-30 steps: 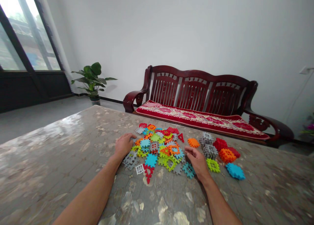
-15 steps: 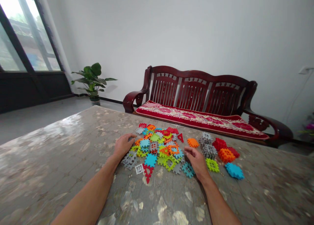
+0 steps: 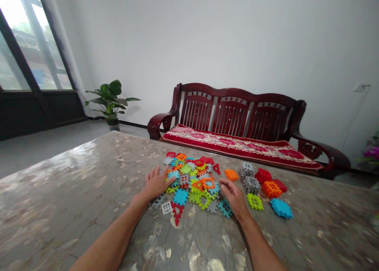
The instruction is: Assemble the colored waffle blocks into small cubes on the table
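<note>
The left hand (image 3: 156,182), fingers spread, no piece visibly gripped, is at the left edge of one mixed pile (image 3: 194,179); nearer lie one white lattice piece (image 3: 166,208) and one red triangle (image 3: 177,213). One teal piece (image 3: 225,208) sits just beside the half-curled, seemingly empty right hand (image 3: 233,195); rightward, two grey stacks (image 3: 251,184), one green piece (image 3: 255,201), one blue stack (image 3: 281,208).

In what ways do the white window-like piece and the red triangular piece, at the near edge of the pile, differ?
The white window-like piece is roughly square; the red triangular piece tapers to a point toward the viewer. The white one has smooth-looking edges, while the red one has toothed edges. Both lie at the near edge of the pile, on the table.
</note>
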A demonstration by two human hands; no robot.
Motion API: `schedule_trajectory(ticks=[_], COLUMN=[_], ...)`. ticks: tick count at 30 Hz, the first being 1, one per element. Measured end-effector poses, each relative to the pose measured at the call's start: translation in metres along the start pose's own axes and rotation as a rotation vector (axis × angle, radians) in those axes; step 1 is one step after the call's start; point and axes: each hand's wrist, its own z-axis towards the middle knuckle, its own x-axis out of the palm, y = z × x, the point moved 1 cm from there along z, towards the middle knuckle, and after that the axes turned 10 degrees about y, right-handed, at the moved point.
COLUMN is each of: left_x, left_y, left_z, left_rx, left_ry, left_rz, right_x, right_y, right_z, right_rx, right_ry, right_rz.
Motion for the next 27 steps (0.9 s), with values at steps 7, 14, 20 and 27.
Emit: schedule_trajectory(ticks=[7,14,20,27], left_x=[0.002,-0.004,-0.025,-0.04], left_y=[0.003,0.007,0.005,-0.024], left_z=[0.013,0.031,0.051,0.091], left_rx=[0.075,0.13,0.241,0.266], left_ry=[-0.098,-0.188,-0.246,-0.097], left_rz=[-0.057,-0.152,-0.162,-0.023], right_x=[0.004,0.0,-0.003,-0.001], right_y=[0.007,-0.008,-0.01,-0.01], right_z=[0.003,0.014,0.014,0.015], right_rx=[-0.029,-0.006,0.04,0.07], right_ry=[0.046,0.046,0.019,0.026], right_rz=[-0.068,-0.018,0.09,0.093])
